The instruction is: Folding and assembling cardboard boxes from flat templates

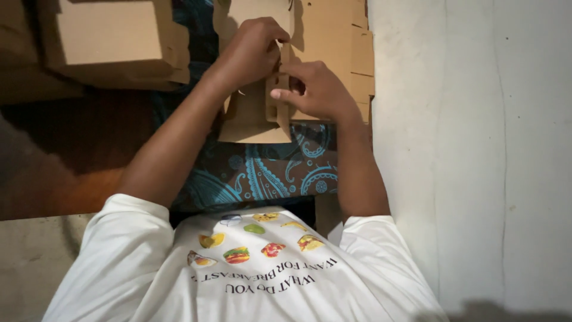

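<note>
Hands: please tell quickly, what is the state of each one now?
Left hand: closed, gripping the folded cardboard piece.
Right hand: closed on the same cardboard piece, fingers pinching its edge.

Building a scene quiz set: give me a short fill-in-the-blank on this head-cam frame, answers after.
1. Both hands, the left hand and the right hand, grip a flat piece of brown ____.
2. The finished box sits to the person's ____.
3. The cloth under the work has a ____ paisley pattern.
4. The person's shirt is ____.

Answers: cardboard; left; blue; white
</note>
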